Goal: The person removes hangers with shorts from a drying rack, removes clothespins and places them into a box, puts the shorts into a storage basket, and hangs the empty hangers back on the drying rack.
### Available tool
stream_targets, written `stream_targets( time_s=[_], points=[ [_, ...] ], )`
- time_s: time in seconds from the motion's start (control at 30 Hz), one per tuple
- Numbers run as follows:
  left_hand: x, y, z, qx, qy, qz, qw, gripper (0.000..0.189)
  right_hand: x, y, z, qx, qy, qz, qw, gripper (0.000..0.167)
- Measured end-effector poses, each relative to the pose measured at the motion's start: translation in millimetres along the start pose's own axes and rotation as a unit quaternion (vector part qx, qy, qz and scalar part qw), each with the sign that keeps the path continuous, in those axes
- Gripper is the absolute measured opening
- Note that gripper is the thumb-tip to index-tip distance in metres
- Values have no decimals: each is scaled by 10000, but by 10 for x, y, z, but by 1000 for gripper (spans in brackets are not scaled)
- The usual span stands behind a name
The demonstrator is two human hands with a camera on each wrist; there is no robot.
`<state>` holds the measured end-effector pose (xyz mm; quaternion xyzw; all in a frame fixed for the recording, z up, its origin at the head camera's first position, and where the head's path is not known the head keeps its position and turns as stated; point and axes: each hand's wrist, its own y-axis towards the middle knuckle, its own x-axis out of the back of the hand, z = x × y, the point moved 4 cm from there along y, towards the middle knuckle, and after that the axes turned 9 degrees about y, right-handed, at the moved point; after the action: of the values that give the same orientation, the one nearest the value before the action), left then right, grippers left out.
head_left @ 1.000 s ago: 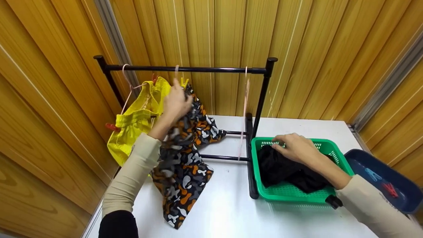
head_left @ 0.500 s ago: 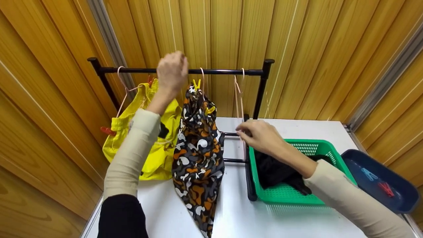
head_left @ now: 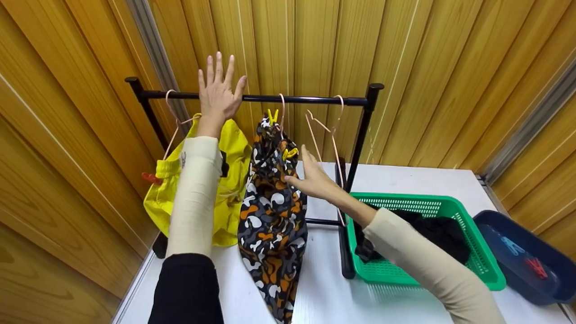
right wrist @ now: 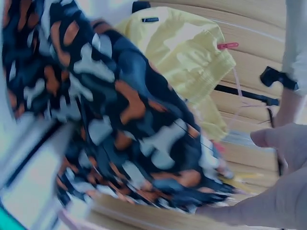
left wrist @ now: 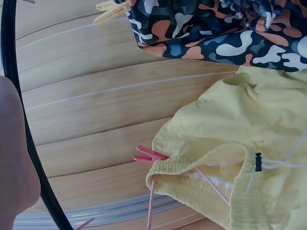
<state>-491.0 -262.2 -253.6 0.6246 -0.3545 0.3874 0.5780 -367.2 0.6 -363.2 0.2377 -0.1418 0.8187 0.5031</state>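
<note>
My left hand (head_left: 219, 96) is raised with its fingers spread straight, overlapping the black rail (head_left: 306, 99) of a small clothes rack. Nothing is in it. Beside the patterned shorts (head_left: 272, 211), my right hand (head_left: 315, 177) has its fingers extended and thumb apart, close to the waistband. These shorts, camouflage in orange, grey, black and white, hang from a pink hanger (head_left: 282, 112) by yellow clothespins (head_left: 290, 153). Left of them hang yellow shorts (left wrist: 206, 124) on another hanger, pinned with red clothespins (head_left: 152, 178) and partly hidden by my left arm.
An unladen pink hanger (head_left: 338, 148) hangs near the rack's right post. A green basket (head_left: 405, 198) holding black cloth (head_left: 443, 231) stands at right. Beyond it, a dark blue tray (head_left: 553, 256) holds blue (head_left: 512, 245) and red clothespins (head_left: 535, 268). Wood-patterned panels enclose the white table.
The patterned shorts slid right along the rail and turned. My left hand went from them up to the rail, then spread its fingers. My right hand moved left from the basket to the shorts.
</note>
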Motion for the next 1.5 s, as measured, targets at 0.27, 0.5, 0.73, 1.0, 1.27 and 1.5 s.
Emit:
stream_targets(
  time_s=[0.27,0.5,0.73,1.0,1.27,1.5],
  points=[
    [-62,-119,-151,97,-124,-271,9995,69,-210,280,-439,-1162,2235,315,9672,88],
    [-114,-193,-184,65,-238,-411,9988,68,-224,324,-514,-689,2561,-181,9640,46],
    [-152,-210,-164,-44,-290,-499,9983,66,-66,290,-290,-223,2030,-1719,9637,20],
    [-276,-272,-139,-248,-298,-913,9951,66,228,147,18,522,791,-1547,9834,35],
    [-743,-705,-291,-241,-2002,-1961,9596,70,635,-82,156,1103,-966,-1886,9711,36],
    [-1156,-990,-157,864,-4569,-376,8845,90,945,-376,322,2103,-2741,-2584,9022,44]
  ],
)
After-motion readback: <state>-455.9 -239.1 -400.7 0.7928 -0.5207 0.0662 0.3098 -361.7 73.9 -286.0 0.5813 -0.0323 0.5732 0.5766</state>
